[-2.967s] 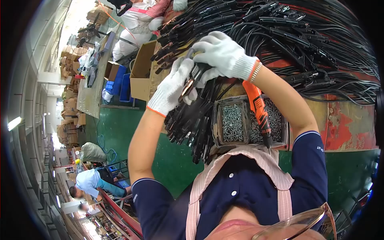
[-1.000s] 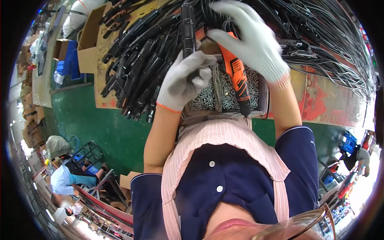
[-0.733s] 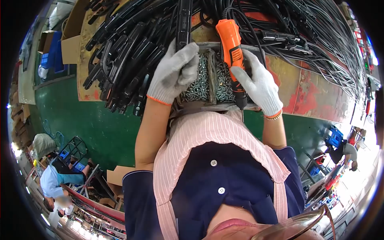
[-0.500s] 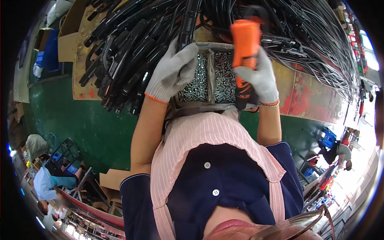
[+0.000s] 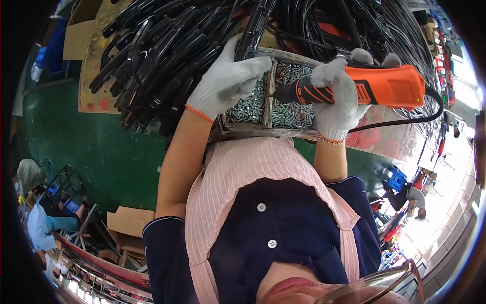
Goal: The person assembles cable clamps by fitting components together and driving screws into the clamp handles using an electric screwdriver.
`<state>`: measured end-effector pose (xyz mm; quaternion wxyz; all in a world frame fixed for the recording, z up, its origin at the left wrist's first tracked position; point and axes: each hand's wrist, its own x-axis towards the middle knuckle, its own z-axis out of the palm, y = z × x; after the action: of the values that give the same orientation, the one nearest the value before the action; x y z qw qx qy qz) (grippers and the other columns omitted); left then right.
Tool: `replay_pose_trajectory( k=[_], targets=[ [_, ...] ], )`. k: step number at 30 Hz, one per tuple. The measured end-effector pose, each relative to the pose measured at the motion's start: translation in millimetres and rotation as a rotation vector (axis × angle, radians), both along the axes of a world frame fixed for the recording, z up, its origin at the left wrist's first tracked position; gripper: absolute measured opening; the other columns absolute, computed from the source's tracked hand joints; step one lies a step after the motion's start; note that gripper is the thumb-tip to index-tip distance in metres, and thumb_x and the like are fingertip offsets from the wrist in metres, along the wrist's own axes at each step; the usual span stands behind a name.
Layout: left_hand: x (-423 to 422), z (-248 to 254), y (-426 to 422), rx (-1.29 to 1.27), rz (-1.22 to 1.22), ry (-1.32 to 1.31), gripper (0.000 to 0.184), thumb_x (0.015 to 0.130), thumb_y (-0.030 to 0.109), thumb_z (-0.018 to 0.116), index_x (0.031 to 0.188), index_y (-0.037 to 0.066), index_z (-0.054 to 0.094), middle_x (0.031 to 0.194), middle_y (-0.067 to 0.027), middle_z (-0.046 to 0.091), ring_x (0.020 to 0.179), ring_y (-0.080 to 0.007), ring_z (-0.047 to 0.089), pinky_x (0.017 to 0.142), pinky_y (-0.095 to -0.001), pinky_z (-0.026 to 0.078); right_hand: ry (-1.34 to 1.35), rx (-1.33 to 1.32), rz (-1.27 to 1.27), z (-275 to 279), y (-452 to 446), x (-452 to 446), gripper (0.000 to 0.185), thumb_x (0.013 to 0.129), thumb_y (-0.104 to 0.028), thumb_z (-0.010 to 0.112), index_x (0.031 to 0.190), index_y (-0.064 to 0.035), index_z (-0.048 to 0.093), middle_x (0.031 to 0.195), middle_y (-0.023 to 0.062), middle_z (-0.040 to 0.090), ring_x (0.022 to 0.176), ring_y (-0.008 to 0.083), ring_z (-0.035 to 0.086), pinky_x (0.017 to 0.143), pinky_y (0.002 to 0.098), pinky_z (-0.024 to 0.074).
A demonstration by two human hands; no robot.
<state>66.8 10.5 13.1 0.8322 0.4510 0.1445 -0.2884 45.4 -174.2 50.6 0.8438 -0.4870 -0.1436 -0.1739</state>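
Note:
My right hand [image 5: 340,96], in a white knit glove, is wrapped round an orange and black electric screwdriver [image 5: 385,86]. The tool lies nearly level, its bit pointing left over the divider of a screw box [image 5: 233,133]. My left hand [image 5: 228,83], gloved too, is closed at the lower end of a long black plastic part [image 5: 257,28] that slants up and away; its fingertips are partly hidden. Beneath both hands the box's two compartments hold many small silver screws [image 5: 293,115]. Whether the bit touches any screw I cannot tell.
Long black parts [image 5: 167,66] lie piled left on the worn yellow and red table [image 5: 93,96]. Black cables [image 5: 395,45] heap up at the right, and the tool's cord [image 5: 405,121] loops there. Cardboard boxes [image 5: 129,220] stand lower left. Other people sit far off at both sides.
The screwdriver has swung from upright to nearly level, its bit now pointing left over the box. My left hand and the black part have shifted slightly right.

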Motion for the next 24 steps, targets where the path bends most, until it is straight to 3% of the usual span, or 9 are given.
replay_pose_trajectory(
  k=[1,3,10,13,16,17,19,21,24],
  targets=[
    [0,-2,0,-0.013,-0.007,-0.006,0.093,0.084,0.006,0.074,0.153,0.001,0.013,0.077,-0.0011,0.057,0.049,-0.0040,0.046,0.039,-0.0200,0.035,0.089,-0.097,0.023,1,-2,-4,0.079,0.086,0.005,0.062,0.149,-0.0306,0.028,0.093,0.0061,0.052,0.069,0.0165,0.053,0.062,0.0352,0.0485],
    [0,1,-3,0.035,-0.011,0.007,0.095,0.084,0.005,0.075,0.154,0.001,0.011,0.079,-0.0015,0.058,0.050,-0.0040,0.046,0.040,-0.0202,0.035,0.078,-0.122,-0.017,5,5,-5,0.080,0.087,0.004,0.062,0.150,-0.0311,0.026,0.091,0.0066,0.052,0.068,0.0168,0.053,0.061,0.0354,0.0489],
    [0,4,-2,0.013,0.014,0.006,0.098,0.082,0.004,0.076,0.155,0.003,0.010,0.082,-0.0020,0.060,0.052,-0.0043,0.047,0.041,-0.0208,0.035,0.096,-0.306,-0.061,-6,4,-4,0.080,0.087,0.005,0.054,0.151,-0.0280,0.020,0.093,0.0093,0.054,0.062,0.0166,0.052,0.059,0.0358,0.0487],
    [-2,-6,-2,-0.044,0.055,-0.021,0.090,0.085,0.010,0.076,0.152,0.001,0.017,0.080,-0.0022,0.060,0.052,-0.0043,0.048,0.041,-0.0198,0.035,0.033,-0.120,-0.100,7,7,-1,0.066,0.087,0.004,0.061,0.143,-0.0146,0.031,0.076,0.0081,0.058,0.065,0.0155,0.057,0.064,0.0317,0.0504],
    [-1,-10,-5,-0.075,0.098,0.000,0.057,0.099,0.036,0.063,0.142,0.009,0.039,0.072,-0.0012,0.057,0.045,-0.0046,0.041,0.036,-0.0185,0.032,0.128,0.155,-0.163,23,-2,4,0.064,0.089,0.003,0.059,0.143,-0.0174,0.033,0.077,0.0026,0.054,0.068,0.0132,0.051,0.063,0.0295,0.0462],
    [-2,-16,-4,-0.138,0.069,-0.031,0.057,0.098,0.046,0.056,0.139,0.010,0.041,0.073,-0.0021,0.058,0.044,-0.0049,0.041,0.035,-0.0184,0.032,0.170,0.231,-0.057,10,-25,10,0.056,0.089,0.001,0.060,0.138,-0.0192,0.041,0.077,-0.0011,0.051,0.069,0.0116,0.047,0.063,0.0293,0.0435],
    [-4,-29,3,-0.266,0.011,-0.096,0.064,0.097,0.065,0.042,0.134,0.013,0.045,0.074,-0.0039,0.060,0.042,-0.0054,0.040,0.034,-0.0182,0.032,0.161,0.400,-0.082,16,-30,17,0.045,0.090,-0.001,0.061,0.129,-0.0171,0.048,0.077,-0.0011,0.052,0.069,0.0106,0.047,0.064,0.0290,0.0448],
    [-3,-22,1,-0.290,0.057,-0.124,0.076,0.092,0.075,0.034,0.134,0.013,0.045,0.074,-0.0049,0.061,0.041,-0.0053,0.040,0.034,-0.0175,0.031,0.150,0.517,-0.076,19,-37,25,0.025,0.091,-0.005,0.064,0.114,-0.0113,0.055,0.078,0.0001,0.054,0.069,0.0095,0.049,0.068,0.0280,0.0474],
    [-2,-18,-1,-0.291,0.110,-0.079,0.089,0.086,0.083,0.030,0.139,0.012,0.043,0.075,-0.0061,0.061,0.040,-0.0056,0.039,0.034,-0.0170,0.030,0.180,0.663,0.028,18,-42,33,0.022,0.091,-0.007,0.064,0.111,-0.0074,0.053,0.078,0.0013,0.057,0.069,0.0100,0.051,0.071,0.0274,0.0489]
  ],
)
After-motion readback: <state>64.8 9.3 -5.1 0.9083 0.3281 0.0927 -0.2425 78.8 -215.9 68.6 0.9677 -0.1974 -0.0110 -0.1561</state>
